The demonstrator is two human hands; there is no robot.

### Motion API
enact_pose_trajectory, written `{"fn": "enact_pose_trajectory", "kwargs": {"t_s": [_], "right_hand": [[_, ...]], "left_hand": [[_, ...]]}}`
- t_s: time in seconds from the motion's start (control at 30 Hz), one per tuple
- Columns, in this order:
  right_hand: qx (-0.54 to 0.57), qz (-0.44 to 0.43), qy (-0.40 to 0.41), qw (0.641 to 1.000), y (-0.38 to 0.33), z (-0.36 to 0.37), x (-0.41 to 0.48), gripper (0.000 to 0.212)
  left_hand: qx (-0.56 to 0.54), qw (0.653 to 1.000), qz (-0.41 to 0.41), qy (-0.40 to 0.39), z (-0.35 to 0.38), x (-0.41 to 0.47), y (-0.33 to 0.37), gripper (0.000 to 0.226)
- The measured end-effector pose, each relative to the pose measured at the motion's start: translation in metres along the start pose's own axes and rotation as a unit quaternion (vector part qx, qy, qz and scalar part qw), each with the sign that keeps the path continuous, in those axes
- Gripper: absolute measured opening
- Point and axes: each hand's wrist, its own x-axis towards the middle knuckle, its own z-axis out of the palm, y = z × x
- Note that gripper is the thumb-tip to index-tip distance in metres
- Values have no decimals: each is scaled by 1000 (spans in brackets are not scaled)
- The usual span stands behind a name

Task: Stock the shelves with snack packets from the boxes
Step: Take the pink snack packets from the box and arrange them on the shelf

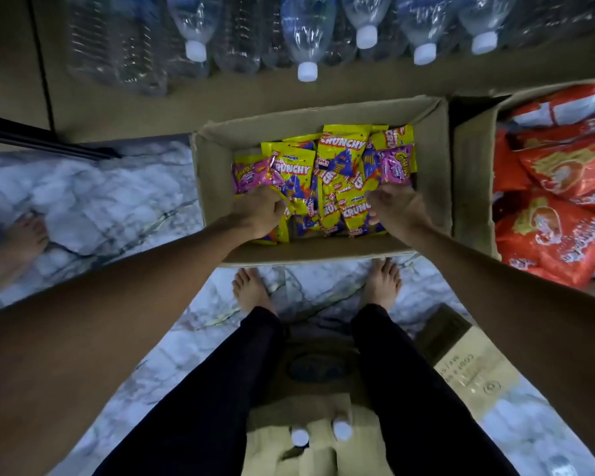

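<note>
Since both hands are down in the box, starting there. The left hand [258,211] has its grip clamped on a bunch of the yellow snack packets [344,156] at the near-left of the pile, fingers curled right into them. The right hand [394,209] is curled over the near-right side, thumb tucked low, but honestly I can't tell if that grip has closed on a packet or just sits on top. All of it, yellow ones plus a few pink packets [394,164], lies loose in the open cardboard box [217,187] on the floor, right in front of the person's bare feet [251,290].

What could go wrong imo: the bags look slick and heaped any old way, so a big handful could shed a few on the way up. Squeezing hard could crush what's inside.

A second box [471,187] of orange-red packets [557,173] stands just beside it on the right. The floor [100,201] is shiny white veined marble. Past the box is a brown board, probably a low shelf [220,97], loaded with clear water bottles [306,39]. Flattened cardboard [468,365] lies by the legs. Lighting's pretty dim.
</note>
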Motion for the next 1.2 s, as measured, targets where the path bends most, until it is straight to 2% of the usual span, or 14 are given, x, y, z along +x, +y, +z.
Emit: {"fn": "enact_pose_trajectory", "kwargs": {"t_s": [0.1, 0.27, 0.33, 0.37, 0.57, 0.67, 0.73, 0.83, 0.87, 0.93, 1.0, 1.07, 1.13, 1.2], "right_hand": [[-8, -12, 2, 1000, 18, 13, 32, 31], [-132, -50, 74, 987, 68, 52, 69, 30], [-194, 119, 110, 967, 144, 98, 44, 22], [-189, 216, 41, 957, 183, 130, 29, 29], [-309, 268, 137, 902, 246, 169, 31, 38], [-259, 294, 13, 920, 243, 191, 3, 35], [-248, 254, 60, 933, 243, 187, 1, 32], [-80, 220, -1, 972, 233, 149, 41, 31], [-66, 203, -11, 977, 205, 124, 60, 46], [-134, 100, 127, 978, 132, 77, 97, 91], [-143, 24, 199, 969, 79, 53, 101, 53], [-103, -46, 249, 962, 59, 39, 91, 45], [-97, 4, 205, 974, 84, 58, 81, 45], [-130, 168, 134, 968, 136, 105, 47, 39]], "left_hand": [[35, 972, -215, 84, 141, 23, -108, 42], [171, 941, -268, 115, 222, 38, -159, 52], [179, 930, -292, 137, 227, 41, -163, 52], [139, 934, -307, 122, 231, 44, -167, 52], [56, 944, -252, 206, 254, 53, -175, 46], [79, 943, -256, 199, 248, 48, -171, 48], [62, 953, -226, 194, 244, 47, -174, 48], [23, 963, -183, 195, 243, 38, -176, 50], [26, 971, -149, 186, 210, 46, -157, 51], [62, 985, -42, 153, 109, 78, -93, 46], [-3, 994, 93, 49, 29, 108, -12, 40], [-8, 991, 131, 32, -10, 102, 9, 46], [-14, 988, 142, 52, -3, 93, 14, 46], [-17, 987, 151, 49, 10, 96, 12, 46]]}}
